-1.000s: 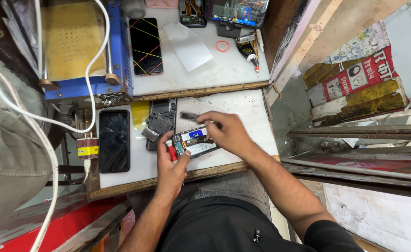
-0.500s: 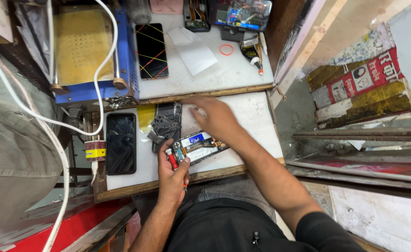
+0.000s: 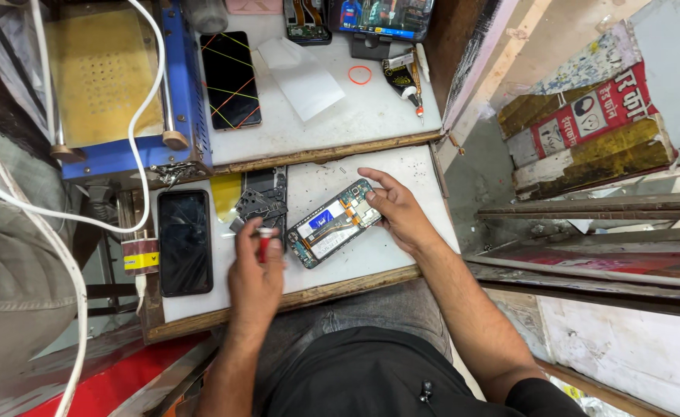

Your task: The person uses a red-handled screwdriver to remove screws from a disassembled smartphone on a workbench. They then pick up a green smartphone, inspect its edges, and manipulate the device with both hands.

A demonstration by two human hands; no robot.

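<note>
The left hand (image 3: 255, 270) is closing around a red-handled screwdriver (image 3: 263, 242), its tip pointing up toward the dark removed parts (image 3: 261, 204); the right hand (image 3: 399, 214) is gripping the opened phone (image 3: 334, 223) by its upper end, fingers curled over the edge, thumb on the near side. The phone is lying tilted on the white worktop (image 3: 371, 255), its boards and battery exposed, just beside the screwdriver hand; a black phone (image 3: 185, 241) is lying face up further to the left. I think the danger is here: the tool tip is hovering near loose small parts, so a slip could be scratching a board or flicking a screw off the worktop's front edge; the one-ended hold could also let the phone pivot. Both forearms are reaching forward from the lap, wrists low, the left one turned inward.
</note>
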